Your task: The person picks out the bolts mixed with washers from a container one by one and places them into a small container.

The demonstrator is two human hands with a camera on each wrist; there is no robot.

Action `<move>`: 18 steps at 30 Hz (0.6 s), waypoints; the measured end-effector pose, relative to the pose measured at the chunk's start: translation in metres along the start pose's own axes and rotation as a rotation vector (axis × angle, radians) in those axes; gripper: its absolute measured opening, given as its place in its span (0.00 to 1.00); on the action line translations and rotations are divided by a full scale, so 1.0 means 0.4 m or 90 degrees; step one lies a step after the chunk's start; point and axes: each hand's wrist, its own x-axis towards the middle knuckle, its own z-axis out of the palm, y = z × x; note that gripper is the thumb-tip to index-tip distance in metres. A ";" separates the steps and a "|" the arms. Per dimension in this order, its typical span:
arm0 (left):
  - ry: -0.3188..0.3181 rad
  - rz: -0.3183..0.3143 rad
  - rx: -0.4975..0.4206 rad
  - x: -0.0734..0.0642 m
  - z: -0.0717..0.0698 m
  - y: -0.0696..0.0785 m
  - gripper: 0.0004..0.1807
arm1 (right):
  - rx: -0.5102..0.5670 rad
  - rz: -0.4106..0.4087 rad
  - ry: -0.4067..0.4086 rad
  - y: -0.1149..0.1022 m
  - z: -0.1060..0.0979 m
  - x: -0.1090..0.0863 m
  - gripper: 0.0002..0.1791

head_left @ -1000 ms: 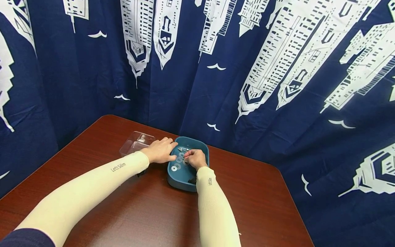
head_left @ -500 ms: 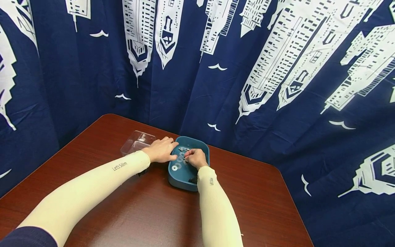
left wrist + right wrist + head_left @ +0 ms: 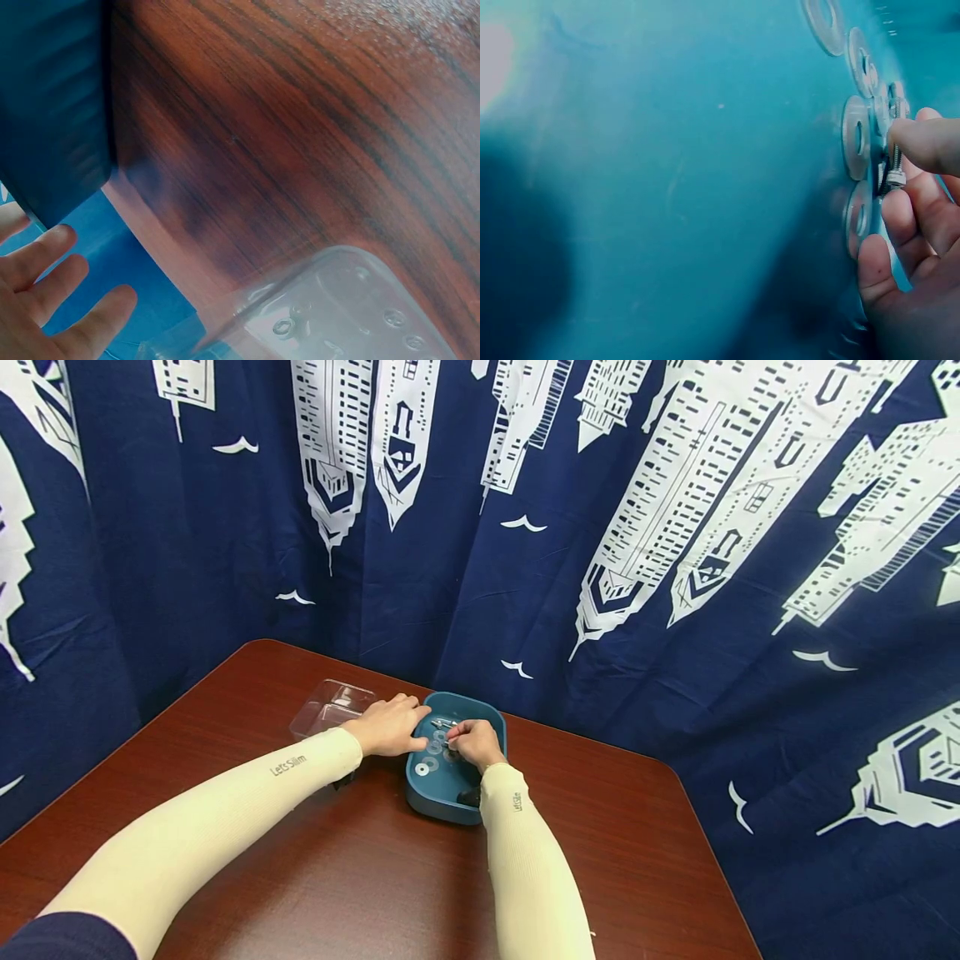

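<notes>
A blue bin [image 3: 438, 806] stands toward the back of the table, with flat washers [image 3: 422, 769] and several small metal fasteners on its floor. My right hand [image 3: 478, 745] reaches inside it. In the right wrist view that hand [image 3: 922, 217] pinches a small threaded bolt [image 3: 897, 154] between thumb and fingertips, beside several washers [image 3: 855, 139]. A nut or head shows at the bolt's lower end. My left hand [image 3: 388, 727] lies at the bin's left rim. Its fingers [image 3: 101, 319] are extended and touch the rim in the left wrist view.
Left of the bin, partly behind my left hand, is a clear plastic tray [image 3: 318, 710] with small metal rings in it. A black object [image 3: 468, 797] lies near the bin's front, partly under my right wrist. A blue patterned curtain [image 3: 480, 568] hangs behind the table [image 3: 337, 877].
Both hands hold nearly the same places. My right fingers shift slightly over the fasteners in the bin. The head view sways a little.
</notes>
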 end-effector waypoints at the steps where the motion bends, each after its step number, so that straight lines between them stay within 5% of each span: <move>1: 0.001 0.002 0.000 0.000 0.000 0.000 0.38 | 0.007 -0.004 0.000 -0.001 -0.002 -0.001 0.06; 18: 0.007 0.008 0.001 0.002 -0.002 0.001 0.38 | 0.046 -0.051 -0.024 -0.051 -0.042 -0.010 0.10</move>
